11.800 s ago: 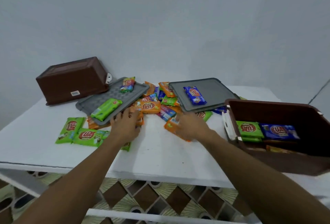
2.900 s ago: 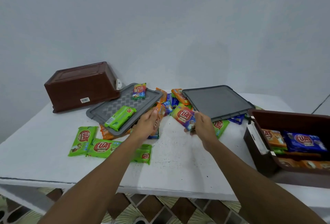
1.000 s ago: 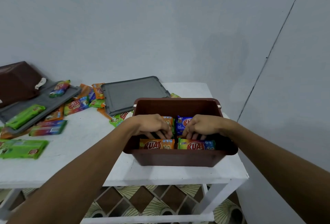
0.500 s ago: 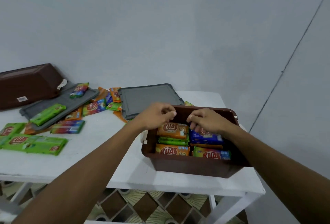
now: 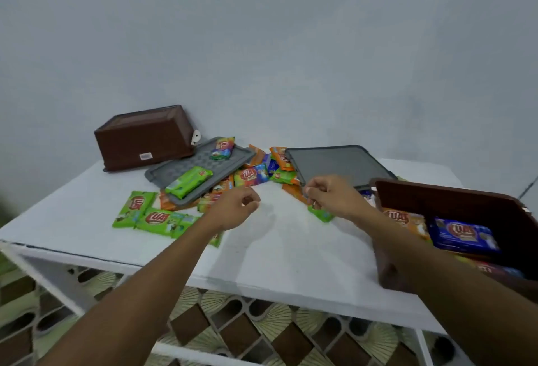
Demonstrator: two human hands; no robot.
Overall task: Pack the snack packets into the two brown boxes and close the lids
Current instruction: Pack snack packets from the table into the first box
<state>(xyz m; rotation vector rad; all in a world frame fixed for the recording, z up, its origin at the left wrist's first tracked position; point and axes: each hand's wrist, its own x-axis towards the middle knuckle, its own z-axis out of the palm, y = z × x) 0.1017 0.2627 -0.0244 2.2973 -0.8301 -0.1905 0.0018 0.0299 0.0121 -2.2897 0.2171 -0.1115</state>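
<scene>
My left hand (image 5: pixel 235 208) hovers above the table (image 5: pixel 276 252), fingers loosely curled, empty. My right hand (image 5: pixel 332 196) curls over a green packet (image 5: pixel 322 215) — gripping or not, I cannot tell. More snack packets (image 5: pixel 251 176) lie just beyond both hands; the open brown box (image 5: pixel 442 199) sits to my right.

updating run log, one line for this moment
left hand empty | right hand empty above green packet | right box open, part filled

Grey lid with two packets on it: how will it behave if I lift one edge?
Probably stiff: the grey lid looks like moulded plastic. It rests on orange packets, so it may rock. The green packet and multicoloured packet on it would likely slide off.
</scene>
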